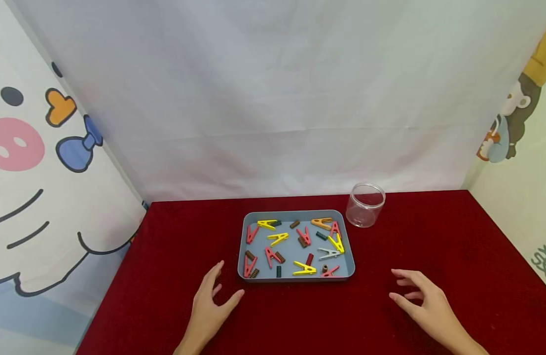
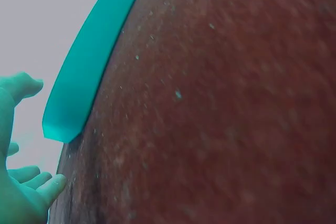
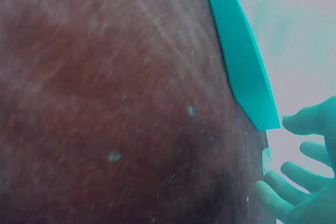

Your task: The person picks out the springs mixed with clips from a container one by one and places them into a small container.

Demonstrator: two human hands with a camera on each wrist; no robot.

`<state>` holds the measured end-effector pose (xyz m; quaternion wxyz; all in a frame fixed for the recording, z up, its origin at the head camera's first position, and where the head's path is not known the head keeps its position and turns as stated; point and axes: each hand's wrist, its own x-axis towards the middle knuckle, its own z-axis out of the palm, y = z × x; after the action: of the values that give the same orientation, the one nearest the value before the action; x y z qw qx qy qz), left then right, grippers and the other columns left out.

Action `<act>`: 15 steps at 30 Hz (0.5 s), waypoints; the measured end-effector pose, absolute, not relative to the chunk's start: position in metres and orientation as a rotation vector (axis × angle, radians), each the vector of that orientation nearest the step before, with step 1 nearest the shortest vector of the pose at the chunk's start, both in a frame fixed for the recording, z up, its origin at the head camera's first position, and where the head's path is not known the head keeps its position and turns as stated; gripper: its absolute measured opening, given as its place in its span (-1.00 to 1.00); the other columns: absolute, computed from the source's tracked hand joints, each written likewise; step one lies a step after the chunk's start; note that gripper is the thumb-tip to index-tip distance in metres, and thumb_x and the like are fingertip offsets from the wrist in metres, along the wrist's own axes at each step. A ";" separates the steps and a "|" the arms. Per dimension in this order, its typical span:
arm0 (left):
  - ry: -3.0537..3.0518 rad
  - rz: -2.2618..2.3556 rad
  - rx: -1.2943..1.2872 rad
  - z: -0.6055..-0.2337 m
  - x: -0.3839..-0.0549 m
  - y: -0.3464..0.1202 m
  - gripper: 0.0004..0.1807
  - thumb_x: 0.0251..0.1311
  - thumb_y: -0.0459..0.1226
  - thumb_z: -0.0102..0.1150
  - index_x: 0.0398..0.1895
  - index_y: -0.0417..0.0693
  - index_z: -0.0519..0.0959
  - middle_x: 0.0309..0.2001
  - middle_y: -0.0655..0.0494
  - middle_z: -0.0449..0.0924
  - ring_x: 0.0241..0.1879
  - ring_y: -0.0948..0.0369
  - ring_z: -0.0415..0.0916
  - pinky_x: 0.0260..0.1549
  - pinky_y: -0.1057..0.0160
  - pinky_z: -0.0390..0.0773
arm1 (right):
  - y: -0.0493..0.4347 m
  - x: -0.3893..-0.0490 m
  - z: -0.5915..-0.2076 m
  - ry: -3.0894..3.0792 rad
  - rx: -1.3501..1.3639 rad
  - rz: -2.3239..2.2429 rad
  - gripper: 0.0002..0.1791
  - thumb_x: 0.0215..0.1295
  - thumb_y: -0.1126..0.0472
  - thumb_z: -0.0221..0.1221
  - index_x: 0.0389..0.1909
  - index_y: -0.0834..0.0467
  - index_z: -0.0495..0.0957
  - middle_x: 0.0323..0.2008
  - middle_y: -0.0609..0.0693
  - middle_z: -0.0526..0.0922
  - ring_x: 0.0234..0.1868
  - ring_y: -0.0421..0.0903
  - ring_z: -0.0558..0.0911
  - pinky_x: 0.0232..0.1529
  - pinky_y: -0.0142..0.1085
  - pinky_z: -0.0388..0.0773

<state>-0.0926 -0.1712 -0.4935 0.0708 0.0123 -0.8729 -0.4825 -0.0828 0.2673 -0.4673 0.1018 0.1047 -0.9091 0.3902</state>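
In the head view a grey tray point(image 1: 295, 252) lies on the red cloth, with small plastic clips in yellow, red, orange and white and several short coil-like pieces in brown, black and dark red scattered in it. My left hand point(image 1: 208, 305) hovers near the tray's front left corner, thumb and fingers spread, holding nothing. To the right of the tray, apart from it, my right hand point(image 1: 425, 305) has loosely bent fingers and also holds nothing. Both wrist views show the tray's side wall point(image 2: 86, 72) beside the fingers; its contents are hidden there.
A clear round jar point(image 1: 365, 207) without a lid stands just beyond the tray's back right corner. Red cloth point(image 1: 188, 231) covers the table. A white curtain point(image 1: 277, 98) hangs behind it, and printed cloth panels point(image 1: 42, 212) flank both sides.
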 end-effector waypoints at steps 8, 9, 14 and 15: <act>-2.495 -1.584 0.019 -0.491 -0.100 -0.165 -0.23 -0.13 -0.04 0.31 0.21 0.33 0.18 0.18 0.24 0.20 0.14 0.23 0.20 -0.08 0.25 0.43 | 0.258 -0.084 -0.458 -2.627 0.312 1.264 -0.54 -0.01 0.25 0.28 -0.03 0.04 0.44 -0.12 0.01 0.51 -0.23 -0.16 0.53 -0.39 -0.47 0.50; -2.483 -1.595 0.010 -0.490 -0.101 -0.165 -0.23 -0.14 -0.04 0.31 0.21 0.32 0.19 0.18 0.22 0.20 0.14 0.22 0.21 -0.10 0.26 0.43 | 0.257 -0.084 -0.457 -2.623 0.315 1.271 -0.55 -0.02 0.26 0.28 -0.04 0.03 0.44 -0.12 0.01 0.51 -0.23 -0.16 0.54 -0.39 -0.47 0.50; -2.422 -1.682 -0.021 -0.476 -0.100 -0.160 -0.26 -0.12 -0.12 0.32 0.20 0.19 0.23 0.19 0.08 0.23 0.14 0.10 0.25 -0.12 0.18 0.45 | 0.252 -0.085 -0.452 -2.609 0.333 1.291 -0.56 -0.01 0.26 0.28 -0.06 0.00 0.44 -0.14 0.02 0.52 -0.25 -0.15 0.55 -0.40 -0.46 0.50; -2.414 -1.700 -0.015 -0.471 -0.099 -0.158 -0.26 -0.13 -0.14 0.33 0.20 0.16 0.24 0.18 0.07 0.23 0.13 0.09 0.25 -0.12 0.17 0.45 | 0.250 -0.085 -0.451 -2.606 0.337 1.294 -0.57 -0.02 0.26 0.28 -0.06 0.00 0.44 -0.15 0.01 0.53 -0.25 -0.16 0.55 -0.40 -0.46 0.50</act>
<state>-0.0991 -0.1581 -0.4712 0.0944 -0.0050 -0.8140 -0.5731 -0.0852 0.2505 -0.4513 0.1059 0.1143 -0.8848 0.4392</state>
